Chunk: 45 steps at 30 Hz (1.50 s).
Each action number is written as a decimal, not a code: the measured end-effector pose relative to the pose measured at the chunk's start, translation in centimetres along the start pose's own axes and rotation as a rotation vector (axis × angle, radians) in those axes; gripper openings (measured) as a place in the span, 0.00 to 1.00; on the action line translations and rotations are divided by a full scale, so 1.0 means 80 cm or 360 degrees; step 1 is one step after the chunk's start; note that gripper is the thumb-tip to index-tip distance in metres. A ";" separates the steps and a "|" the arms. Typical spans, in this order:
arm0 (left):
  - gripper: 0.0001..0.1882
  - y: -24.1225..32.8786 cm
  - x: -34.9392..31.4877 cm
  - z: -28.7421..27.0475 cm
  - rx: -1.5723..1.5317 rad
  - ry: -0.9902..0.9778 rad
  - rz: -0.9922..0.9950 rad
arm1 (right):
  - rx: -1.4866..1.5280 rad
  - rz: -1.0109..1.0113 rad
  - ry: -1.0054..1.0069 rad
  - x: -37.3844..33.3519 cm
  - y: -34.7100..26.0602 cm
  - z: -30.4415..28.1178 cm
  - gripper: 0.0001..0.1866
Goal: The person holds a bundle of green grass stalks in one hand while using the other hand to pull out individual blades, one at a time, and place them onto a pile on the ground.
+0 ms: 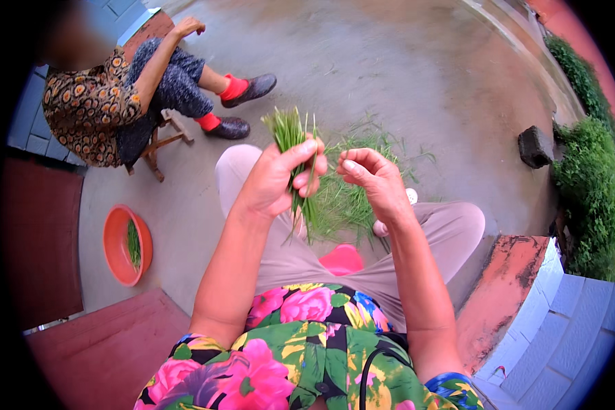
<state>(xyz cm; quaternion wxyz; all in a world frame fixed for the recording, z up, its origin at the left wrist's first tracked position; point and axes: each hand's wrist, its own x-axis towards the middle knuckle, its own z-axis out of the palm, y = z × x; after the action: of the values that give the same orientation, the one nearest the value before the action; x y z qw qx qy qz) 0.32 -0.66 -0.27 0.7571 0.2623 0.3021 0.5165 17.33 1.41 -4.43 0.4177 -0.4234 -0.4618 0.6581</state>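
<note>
My left hand (277,179) is wrapped round a bunch of green chives (287,130), raised over my lap with the cut ends fanned out at the top and the thin leaves hanging below. Just right of it, my right hand (376,179) is closed in a pinch, thumb against forefinger. Whatever lies between those fingertips is too small to make out. On the ground beyond and under both hands spreads a loose heap of thin green leaves and trimmings (352,201).
An orange basin (108,246) holding some chives stands at the left. Another person (96,102) sits on a wooden stool (156,147) at the upper left. A dark block (535,147) and green bushes (584,184) are at the right, above a low brick wall (560,335).
</note>
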 end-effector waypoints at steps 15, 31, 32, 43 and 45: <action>0.08 -0.018 -0.013 0.027 0.0435 -0.0026 -0.0154 | 0.0034 -0.0119 -0.0237 -0.001 -0.074 0.016 0.08; 0.12 -0.013 -0.026 0.037 0.0524 -0.0147 -0.0287 | -0.0098 -0.0268 -0.0045 0.007 -0.061 -0.015 0.10; 0.12 -0.013 -0.025 0.036 0.0517 -0.0138 -0.0293 | -0.0378 -0.0212 -0.0125 0.003 -0.060 -0.013 0.14; 0.11 -0.018 -0.019 0.022 0.0949 0.0032 -0.0269 | -0.0801 -0.0894 -0.0413 -0.007 -0.082 0.011 0.17; 0.12 -0.018 -0.016 0.016 0.1098 0.0058 -0.0223 | -0.1003 -0.1039 -0.0383 0.000 -0.081 0.017 0.21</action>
<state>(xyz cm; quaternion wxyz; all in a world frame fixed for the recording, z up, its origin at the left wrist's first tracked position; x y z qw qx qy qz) 1.80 -2.47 -0.15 0.6521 0.4719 0.4894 0.3354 17.08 2.56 2.11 0.3975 -0.2827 -0.7933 0.3644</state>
